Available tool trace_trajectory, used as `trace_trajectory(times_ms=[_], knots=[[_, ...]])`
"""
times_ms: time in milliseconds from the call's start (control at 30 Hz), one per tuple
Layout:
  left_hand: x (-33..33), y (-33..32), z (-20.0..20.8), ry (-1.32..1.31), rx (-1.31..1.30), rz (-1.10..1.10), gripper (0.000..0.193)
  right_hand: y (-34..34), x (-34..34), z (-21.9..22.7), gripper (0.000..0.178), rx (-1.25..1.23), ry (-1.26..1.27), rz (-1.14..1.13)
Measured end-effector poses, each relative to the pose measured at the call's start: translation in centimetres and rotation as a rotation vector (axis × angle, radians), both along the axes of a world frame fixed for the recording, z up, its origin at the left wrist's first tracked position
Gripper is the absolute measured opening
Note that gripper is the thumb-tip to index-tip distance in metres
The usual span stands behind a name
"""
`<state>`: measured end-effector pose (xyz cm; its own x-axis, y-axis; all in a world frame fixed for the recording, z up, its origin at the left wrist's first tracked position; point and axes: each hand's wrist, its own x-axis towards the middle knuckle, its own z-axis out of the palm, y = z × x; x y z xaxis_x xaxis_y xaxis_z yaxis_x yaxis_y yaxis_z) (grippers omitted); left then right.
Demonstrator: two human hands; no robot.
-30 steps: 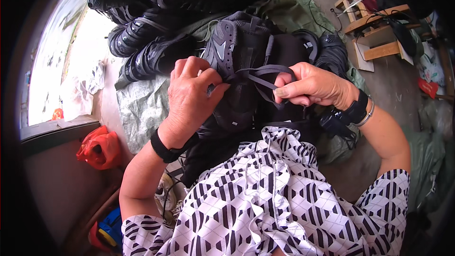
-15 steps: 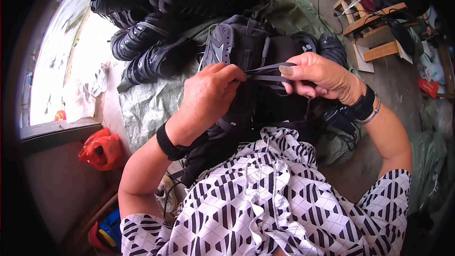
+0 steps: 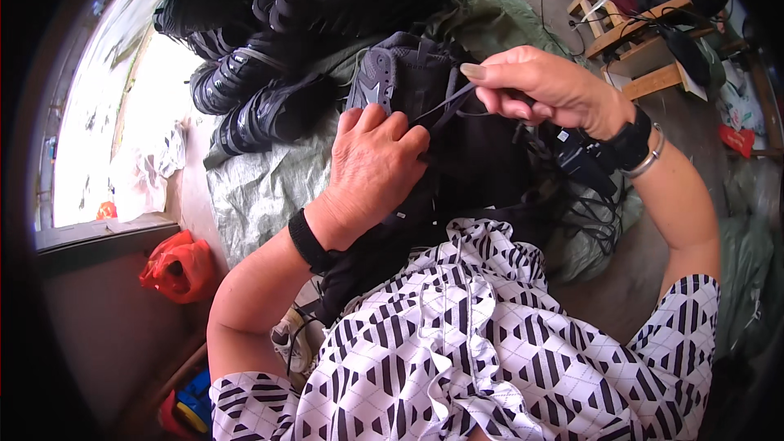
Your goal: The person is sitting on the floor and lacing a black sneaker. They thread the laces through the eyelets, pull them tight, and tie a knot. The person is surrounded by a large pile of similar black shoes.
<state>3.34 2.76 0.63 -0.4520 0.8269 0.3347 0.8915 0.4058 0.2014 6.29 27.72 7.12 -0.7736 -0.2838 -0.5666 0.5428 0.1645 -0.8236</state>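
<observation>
the largest thing below the person is a pale green plastic sheet (image 3: 265, 196), which is spread on the floor. at its far left side there is a heap of black shoes (image 3: 261, 110), set close together. nearer to the person, right of this heap, one dark grey sneaker (image 3: 372, 80) is placed in front of the body. its long axis runs mostly away from the person; its near part is very dark and partly covered, so its outline there cannot be told.

the left hand (image 3: 374, 159) is the nearer one to the sneaker: it is over the left side of it, with the back turned up. its fingers are bent and close together, but their tips are hidden, and one cannot tell if they are clamped on something. the right hand (image 3: 543, 90) is in the air, to the right of the sneaker and a little farther from the body. its thumb and forefinger are pressed together on the flat dark shoelace (image 3: 445, 104).

the shoelace is the smallest thing, and it lies between the two hands. from beside the left fingertips, it goes slantwise, rightward and away from the person, to the right fingers. a second, looser strand curves just below the right thumb.
</observation>
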Motion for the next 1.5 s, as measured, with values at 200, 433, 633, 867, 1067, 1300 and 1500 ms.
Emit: trace_trajectory(times_ms=[200,433,633,867,1067,1300,1500], knots=[[0.2,-0.1,-0.3,0.002,0.045,-0.009,0.023,5.6,-5.5,1.4,0.032,-0.489,0.337,-0.6],[0.6,-0.9,-0.7,-0.141,0.198,0.126,0.048,8.3,-6.5,1.1,0.025,-0.339,0.267,-0.706],[1.3,-2.6,-2.3,-0.547,0.232,0.341,0.048,7.0,-7.9,2.8,0.026,-0.163,0.261,-0.617],[1.8,-2.9,-3.3,-0.447,0.177,0.295,0.038,8.4,-9.7,6.7,0.027,-0.3,0.683,-0.773],[1.1,-3.0,-2.3,-0.281,0.127,0.216,0.036,5.0,-4.9,6.9,0.029,-0.057,0.563,-0.6],[-1.7,-0.8,-0.5,-0.572,0.603,0.066,0.023,2.2,-1.8,12.1,0.037,-0.01,1.019,-0.395],[-5.2,1.4,1.5,-0.68,0.108,-0.104,0.015,-0.2,-1.4,13.2,0.046,-0.044,1.137,-0.215]])
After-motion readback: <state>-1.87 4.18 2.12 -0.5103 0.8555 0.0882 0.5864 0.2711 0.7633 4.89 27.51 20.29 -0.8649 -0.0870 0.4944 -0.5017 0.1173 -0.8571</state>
